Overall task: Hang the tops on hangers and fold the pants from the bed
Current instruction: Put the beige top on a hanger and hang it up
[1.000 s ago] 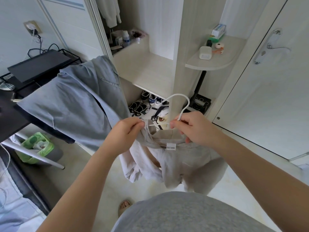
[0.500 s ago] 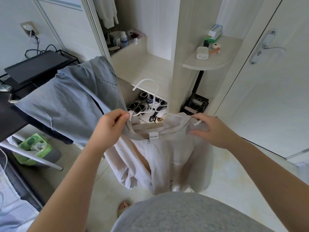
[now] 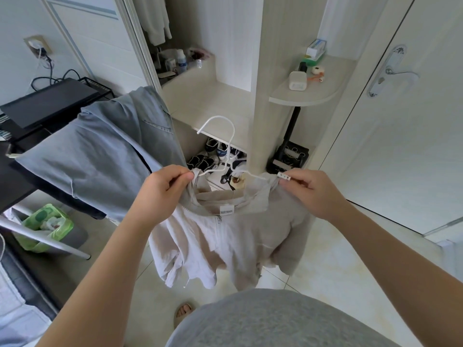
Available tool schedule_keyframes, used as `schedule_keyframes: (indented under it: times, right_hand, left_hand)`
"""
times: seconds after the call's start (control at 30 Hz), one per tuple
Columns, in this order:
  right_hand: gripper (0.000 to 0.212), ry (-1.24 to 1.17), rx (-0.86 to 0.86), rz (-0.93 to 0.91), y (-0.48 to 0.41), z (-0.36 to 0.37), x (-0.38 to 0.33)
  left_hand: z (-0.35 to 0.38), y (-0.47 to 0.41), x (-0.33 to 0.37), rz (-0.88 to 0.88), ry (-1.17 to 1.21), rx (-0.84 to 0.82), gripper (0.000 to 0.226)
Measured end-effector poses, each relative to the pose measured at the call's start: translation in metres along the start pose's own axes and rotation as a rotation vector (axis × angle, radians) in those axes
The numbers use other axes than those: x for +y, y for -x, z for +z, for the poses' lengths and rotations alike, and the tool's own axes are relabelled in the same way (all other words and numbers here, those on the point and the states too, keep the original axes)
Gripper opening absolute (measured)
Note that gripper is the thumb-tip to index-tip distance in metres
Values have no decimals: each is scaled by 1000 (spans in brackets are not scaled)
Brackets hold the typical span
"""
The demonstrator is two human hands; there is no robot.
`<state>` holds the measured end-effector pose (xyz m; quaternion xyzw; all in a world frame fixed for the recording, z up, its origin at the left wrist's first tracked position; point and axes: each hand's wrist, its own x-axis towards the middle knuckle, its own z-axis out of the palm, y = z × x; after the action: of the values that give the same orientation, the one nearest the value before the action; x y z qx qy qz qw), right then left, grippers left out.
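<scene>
Though limp, crinkled top on wire hanger.

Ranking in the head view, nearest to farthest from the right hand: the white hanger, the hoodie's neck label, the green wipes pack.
1. White hanger: its end sits at the right hand's fingers.
2. Neck label: to the left, at the collar of the hoodie.
3. Green wipes pack: far left, low down.

white neck label on beige top, lettering too small to read
</scene>
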<state>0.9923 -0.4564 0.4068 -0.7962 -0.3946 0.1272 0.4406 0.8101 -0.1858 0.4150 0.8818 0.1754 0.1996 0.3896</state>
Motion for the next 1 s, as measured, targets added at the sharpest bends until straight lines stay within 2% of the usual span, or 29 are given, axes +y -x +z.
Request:
schedule_keyframes:
  times: [0.13,0.23,0.27,0.3,0.37,0.47,0.57,0.63,0.73,0.9,0.97,1.0]
  right_hand:
    - [23,-93,132,8,-16,-8,-24]
    - [15,-161,206,135,-34,-7,-31]
    - [16,-176,166,212,-37,-6,-29]
    - [26,-171,108,280,-38,-5,-25]
    - [38,-131,-26,342,-31,-7,-11]
    - [33,14,-218,377,-12,-11,15]
    - [27,93,-253,395,-1,-13,43]
    - [12,139,-193,398,2,-16,53]
    - [19,73,-16,440,-3,-24,57]
    - [15,46,342,225,-18,-31,45]
    - [15,3,369,211,-25,-31,38]
    - [16,6,322,232,-28,-30,35]
  left_hand:
    - [4,1,1,54,-17,-119,22]
    - [6,0,1,67,28,-170,28]
    - [5,-1,0,49,59,-158,30]
    - [4,-2,-2,28,84,-138,32]
    - [0,-3,-8,-13,100,-82,34]
    - [-5,-1,-17,-79,95,0,32]
    - [-8,-1,-22,-119,84,26,28]
    - [-8,-2,-23,-126,70,30,27]
    - [-8,-5,-22,-120,47,28,28]
    - [-6,-10,-19,-92,-17,-46,26]
    - [-1,-12,-14,-64,-15,-67,26]
    - [1,-12,-11,-51,8,-63,28]
